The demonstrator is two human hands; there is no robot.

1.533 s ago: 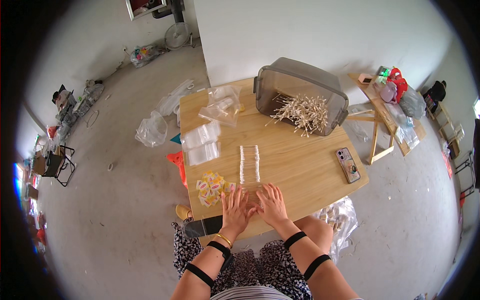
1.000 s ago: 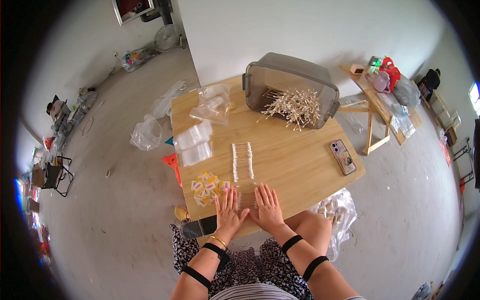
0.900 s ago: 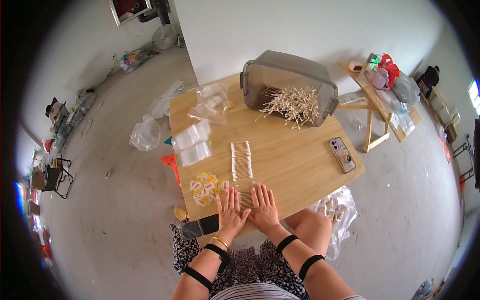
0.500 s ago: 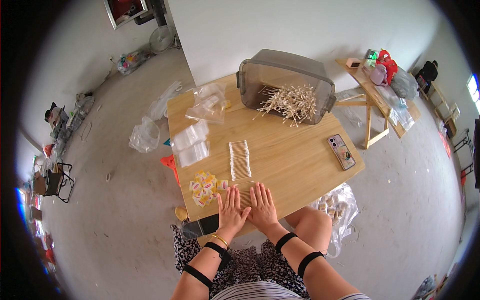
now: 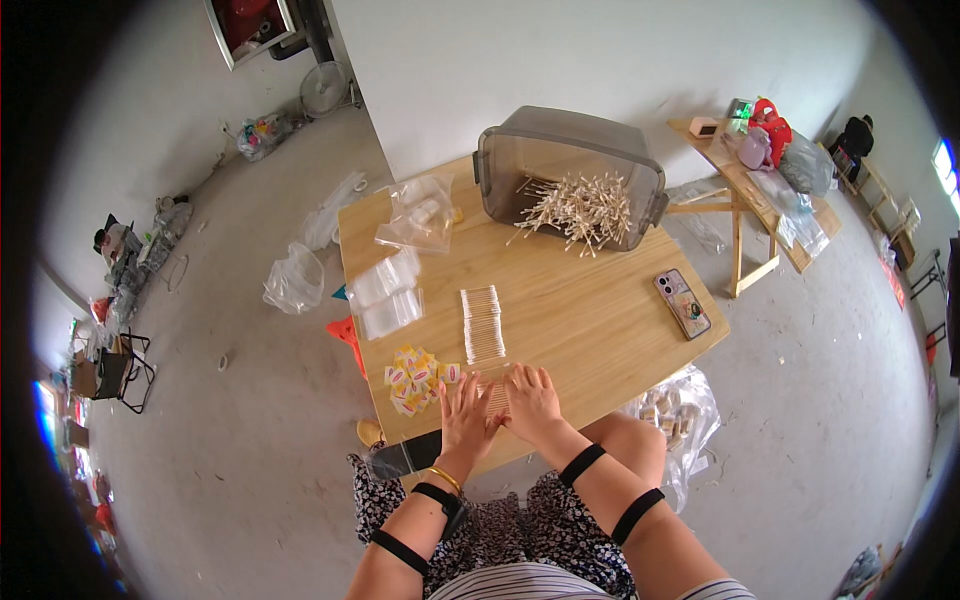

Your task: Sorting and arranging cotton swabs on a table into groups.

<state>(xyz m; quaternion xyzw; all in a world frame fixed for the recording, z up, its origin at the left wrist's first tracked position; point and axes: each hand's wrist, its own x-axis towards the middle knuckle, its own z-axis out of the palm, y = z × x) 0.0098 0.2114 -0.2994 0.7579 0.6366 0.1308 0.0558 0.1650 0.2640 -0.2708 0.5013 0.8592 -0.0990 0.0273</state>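
Pale wall and grey floor surround a wooden table, its near edge at the person's lap. Two rows of cotton swabs lie on it: the upper row is in full view, just beyond the fingertips, while the lower row lies between the hands, which partly hide it. The left hand has its fingers spread a little apart beside that row; the right hand keeps its fingers close together and bent at the other end, and whether they pinch any swabs I cannot tell. Small yellow-and-white packets crowd the left fingers, with flat clear bags above them and a dark strip by the left wrist. At the far side, a grey tub tipped on its side holds loose swabs. Well to the right lies a phone; beyond stands another table with a red bag.
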